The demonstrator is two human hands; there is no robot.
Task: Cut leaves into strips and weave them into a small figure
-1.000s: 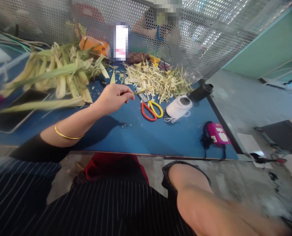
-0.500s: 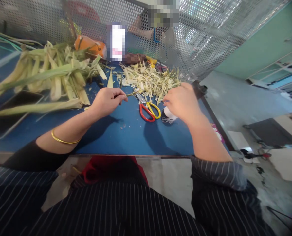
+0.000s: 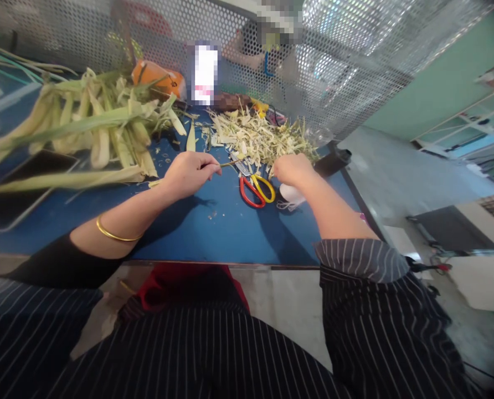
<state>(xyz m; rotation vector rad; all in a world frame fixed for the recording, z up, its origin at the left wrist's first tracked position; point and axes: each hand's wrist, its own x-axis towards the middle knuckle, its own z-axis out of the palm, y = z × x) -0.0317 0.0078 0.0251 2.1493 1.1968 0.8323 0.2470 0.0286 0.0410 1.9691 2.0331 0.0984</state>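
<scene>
Clearly, the left hand [image 3: 192,173] pinches a stem [image 3: 230,163]; whether the right hand [image 3: 294,169], toward the table's [image 3: 222,238] right edge, holds anything, I cannot tell.

Strip [image 3: 229,163] in my left fingers [image 3: 214,167]: olive. Scissors [image 3: 244,169] before me: one handle red, one yellow, blades silver-grey. Shreds [image 3: 247,131]: cream mixed with pale green. Spool [image 3: 291,193]: white. Husks [image 3: 99,147]: pale green fading to cream. Table [image 3: 214,238]: blue. My bangle [image 3: 114,236]: gold. My shirt [image 3: 214,343]: black, thin white stripes; right cuff [image 3: 355,257] greyer, likewise striped. My left undersleeve [image 3: 89,260]: plain black. Packet [image 3: 158,76]: orange, dark markings. Cylinder [image 3: 333,162]: black. Mesh [image 3: 226,33]: silver-grey, dotted with holes. Wall [image 3: 430,100]: soft green.
</scene>
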